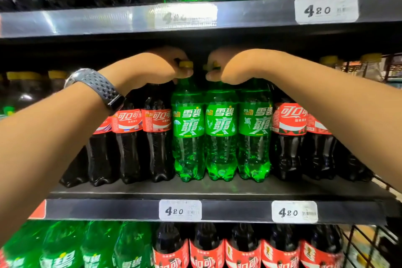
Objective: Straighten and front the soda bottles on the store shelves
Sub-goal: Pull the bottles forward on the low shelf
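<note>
middle shelf: both hands on the tops of green soda bottles

the left hand [165,65], with a dark watch [95,85] on its wrist, is clenched round the yellow cap [186,64] of the left green bottle [188,135], thumb under the cap and fingers over it. the right hand [232,65] is curled over the top of the middle green bottle [220,137] and grasps it at the neck; only a sliver of that bottle's cap shows. a third green bottle [254,135] stands just beside it, under the right wrist.

all three green bottles stand upright on the middle shelf [130,190], touching side by side, labels facing outward, bases a little back from the front edge. left cola bottles [156,137] and right cola bottles [289,137], dark with red labels, flank them; the outermost on the left are partly hidden by the forearm.

two price tags [180,210] [294,211] marked 420 sit on the shelf's front rail. on the shelf below, green bottles stand at left and cola bottles at right, blurred.
</note>
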Tool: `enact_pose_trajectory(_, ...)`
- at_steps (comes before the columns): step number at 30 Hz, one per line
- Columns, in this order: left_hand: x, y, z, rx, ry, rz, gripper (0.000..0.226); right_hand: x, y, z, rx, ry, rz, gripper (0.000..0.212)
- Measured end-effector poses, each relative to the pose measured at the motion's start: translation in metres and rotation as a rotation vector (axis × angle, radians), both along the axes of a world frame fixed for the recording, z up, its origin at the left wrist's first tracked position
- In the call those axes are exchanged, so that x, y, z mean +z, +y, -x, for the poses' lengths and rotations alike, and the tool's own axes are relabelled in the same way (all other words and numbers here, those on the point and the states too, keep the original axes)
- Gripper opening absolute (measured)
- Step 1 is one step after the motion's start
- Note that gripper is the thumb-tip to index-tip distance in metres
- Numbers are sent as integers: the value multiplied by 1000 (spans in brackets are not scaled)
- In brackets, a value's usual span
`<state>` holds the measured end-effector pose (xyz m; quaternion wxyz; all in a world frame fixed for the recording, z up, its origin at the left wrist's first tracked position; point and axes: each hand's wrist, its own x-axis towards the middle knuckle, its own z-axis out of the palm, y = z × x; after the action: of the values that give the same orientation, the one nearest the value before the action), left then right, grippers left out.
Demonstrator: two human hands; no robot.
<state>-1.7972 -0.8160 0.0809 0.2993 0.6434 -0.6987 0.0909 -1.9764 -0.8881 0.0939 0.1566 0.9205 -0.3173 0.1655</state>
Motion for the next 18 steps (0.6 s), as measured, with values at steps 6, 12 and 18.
enact_pose_trajectory(6, -2, 4, 2, 6, -4, 35, 19, -3, 3, -1, -6, -11, 12, 35)
enact_pose_trajectory(12, -6, 10, 8, 11, -33, 77, 28, -6, 7, 1, 3, -31, 9, 38)
enact_pose_trajectory(18, 6, 27, -15, 46, -129, 112, 25, 1, 19, -14, -20, -76, 49, 43)
